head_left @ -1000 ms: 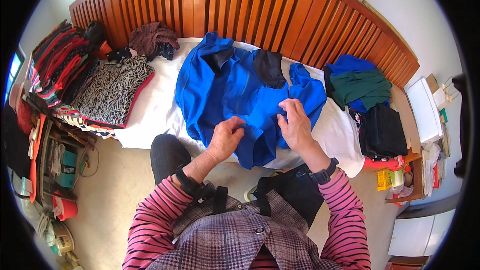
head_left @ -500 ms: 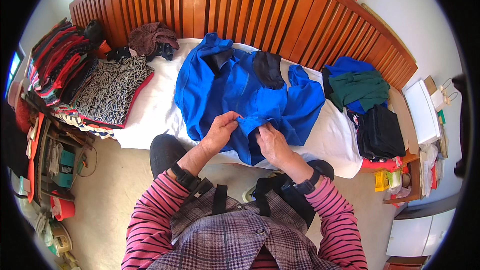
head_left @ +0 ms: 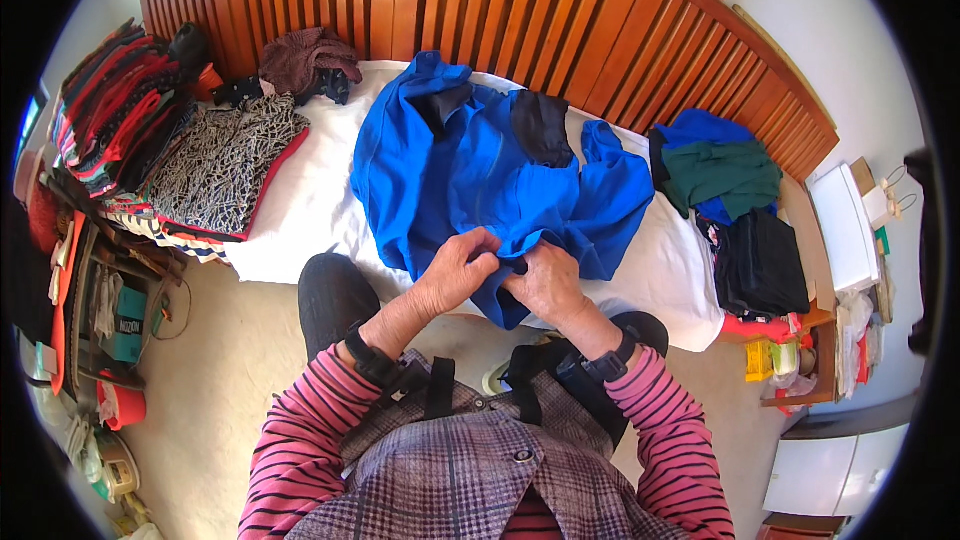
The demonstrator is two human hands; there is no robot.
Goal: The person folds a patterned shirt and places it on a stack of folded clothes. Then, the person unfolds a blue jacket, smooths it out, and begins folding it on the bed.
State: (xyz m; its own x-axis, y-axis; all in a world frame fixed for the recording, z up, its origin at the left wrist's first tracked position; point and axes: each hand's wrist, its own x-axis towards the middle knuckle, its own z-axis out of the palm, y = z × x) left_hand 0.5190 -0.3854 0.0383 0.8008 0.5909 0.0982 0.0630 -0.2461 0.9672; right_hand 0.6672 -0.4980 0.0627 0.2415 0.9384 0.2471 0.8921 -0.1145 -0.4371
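Note:
A blue jacket (head_left: 430,175) with dark patches of cloth lies spread and rumpled on the white sheet before me. Its near edge is gathered up between my two hands. My left hand (head_left: 457,272) pinches the fabric from the left side, thumb and fingers closed on it. Close beside it, my right hand (head_left: 546,283) grips the same edge, with part of its fingers hidden in a fold. A corner of the blue cloth hangs down below the hands, over the sheet's front edge.
On the left stand a tall stack of folded clothes (head_left: 115,115) and a black-and-white patterned garment (head_left: 225,168). A brown knitted piece (head_left: 305,58) lies behind them. At right are a green garment (head_left: 722,178) and folded black clothes (head_left: 760,265). A wooden slatted headboard (head_left: 440,10) runs along the back.
My hands have come closer together, the right one shifting slightly toward the left. Both keep hold of the jacket's near edge, where the cloth between them is more bunched.

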